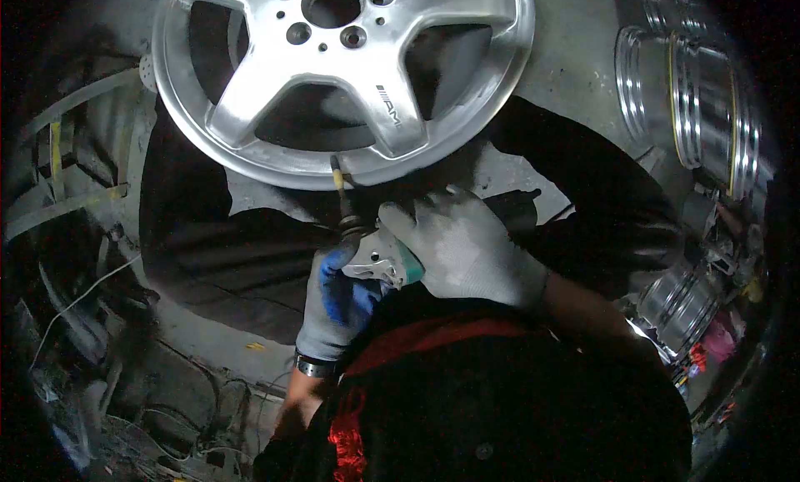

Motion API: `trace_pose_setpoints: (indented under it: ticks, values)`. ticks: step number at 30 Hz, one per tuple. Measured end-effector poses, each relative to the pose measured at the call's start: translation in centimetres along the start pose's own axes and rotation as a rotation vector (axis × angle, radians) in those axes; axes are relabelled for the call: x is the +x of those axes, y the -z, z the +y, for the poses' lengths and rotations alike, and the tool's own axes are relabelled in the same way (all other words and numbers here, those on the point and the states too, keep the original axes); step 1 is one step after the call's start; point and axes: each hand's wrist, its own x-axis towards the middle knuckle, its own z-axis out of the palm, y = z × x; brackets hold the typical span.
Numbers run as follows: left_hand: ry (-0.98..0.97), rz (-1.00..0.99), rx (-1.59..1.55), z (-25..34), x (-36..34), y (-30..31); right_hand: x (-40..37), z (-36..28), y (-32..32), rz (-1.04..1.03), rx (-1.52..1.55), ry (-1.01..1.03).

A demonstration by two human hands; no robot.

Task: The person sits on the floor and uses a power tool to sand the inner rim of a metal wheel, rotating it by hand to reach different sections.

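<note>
Both my hands wear grey work gloves and meet around a rotary hand tool just below the rim. My left hand (336, 294), blue on the palm side, is closed around the tool's lower left side. My right hand (467, 244) wraps over its right side, near a green part. The tool (375, 261) has a silver metal body and a dark shaft ending in a yellowish tip close to the rim's lower edge. Above lies a silver five-spoke wheel rim (350, 74) with AMG lettering on one spoke.
Shiny wheel barrels (687, 99) stand at the right, and another (679, 307) lies lower down. Cables and a dark frame (67, 190) are at the left. My crossed legs (225, 261) lie under and around the rim.
</note>
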Motion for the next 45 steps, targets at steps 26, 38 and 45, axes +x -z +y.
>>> trace_pose_setpoints:
  ticks: [26,38,45]
  values:
    - [-0.093,-0.044,0.139,0.0,0.9,-1.0,0.9,0.7,1.1,-0.040,0.137,-0.065]
    - [-0.723,-0.139,1.369,-1.3,3.0,-1.1,-0.1,2.0,2.5,0.018,0.232,-0.135]
    - [-0.138,-0.016,0.255,1.4,0.7,-3.4,2.9,1.7,0.7,0.118,0.263,0.014]
